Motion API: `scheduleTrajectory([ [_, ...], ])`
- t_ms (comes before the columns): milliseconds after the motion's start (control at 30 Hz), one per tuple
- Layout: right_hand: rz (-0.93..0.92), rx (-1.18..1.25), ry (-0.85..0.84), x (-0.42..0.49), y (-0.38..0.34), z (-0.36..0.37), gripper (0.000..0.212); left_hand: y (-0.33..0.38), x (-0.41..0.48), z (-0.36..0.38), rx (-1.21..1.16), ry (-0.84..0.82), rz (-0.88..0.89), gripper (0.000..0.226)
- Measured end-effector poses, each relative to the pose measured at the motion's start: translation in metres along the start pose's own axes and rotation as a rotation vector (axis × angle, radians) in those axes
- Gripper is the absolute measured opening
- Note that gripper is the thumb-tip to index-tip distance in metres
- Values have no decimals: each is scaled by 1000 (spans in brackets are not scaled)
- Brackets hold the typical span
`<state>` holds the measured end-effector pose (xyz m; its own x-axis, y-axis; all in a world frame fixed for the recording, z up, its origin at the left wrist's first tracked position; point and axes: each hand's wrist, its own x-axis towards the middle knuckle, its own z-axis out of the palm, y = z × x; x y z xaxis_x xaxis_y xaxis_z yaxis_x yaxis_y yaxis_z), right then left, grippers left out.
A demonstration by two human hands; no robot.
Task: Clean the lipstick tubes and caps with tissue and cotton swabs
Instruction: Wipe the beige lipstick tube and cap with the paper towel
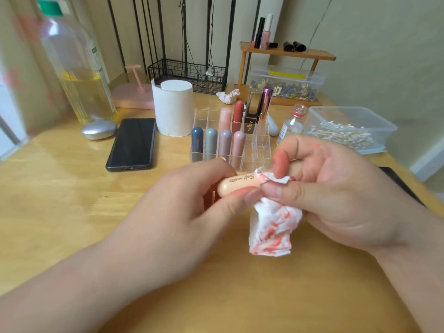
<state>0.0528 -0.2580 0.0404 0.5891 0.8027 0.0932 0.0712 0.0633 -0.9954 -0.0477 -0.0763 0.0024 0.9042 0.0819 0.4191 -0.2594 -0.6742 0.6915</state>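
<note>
Centrally, above the near table [72, 212], a peach tube [236, 185] is gripped in the curled fingers of the left hand [192, 203], while a red-stained tissue [271, 227] is pinched around its right end by the right hand [336, 188].

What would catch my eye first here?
The red-smeared tissue hangs at the centre, pinched by the right hand against the end of a peach lipstick tube that the left hand grips. Behind them a clear organizer holds pastel lipsticks, with a tub of cotton swabs to its right.
</note>
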Motion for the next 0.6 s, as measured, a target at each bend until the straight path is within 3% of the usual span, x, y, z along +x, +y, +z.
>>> scheduleTrajectory([
  [133,-192,-346,45,-6,5,6,25,-3,10,-7,-777,-365,-496,57],
  [233,-278,-524,64,-8,10,7,32,-4,11,-14,-1085,-630,-698,48],
  [300,-269,-522,70,-9,9,7,31,-2,11,-13,-1161,-609,-710,40],
  [367,-193,-453,76,-7,5,7,26,1,9,-6,-1034,-467,-649,36],
  [467,-43,-256,45,-2,3,3,21,3,5,5,-653,-288,-458,38],
  [600,167,177,15,3,5,0,18,-5,0,2,99,-73,24,35],
])
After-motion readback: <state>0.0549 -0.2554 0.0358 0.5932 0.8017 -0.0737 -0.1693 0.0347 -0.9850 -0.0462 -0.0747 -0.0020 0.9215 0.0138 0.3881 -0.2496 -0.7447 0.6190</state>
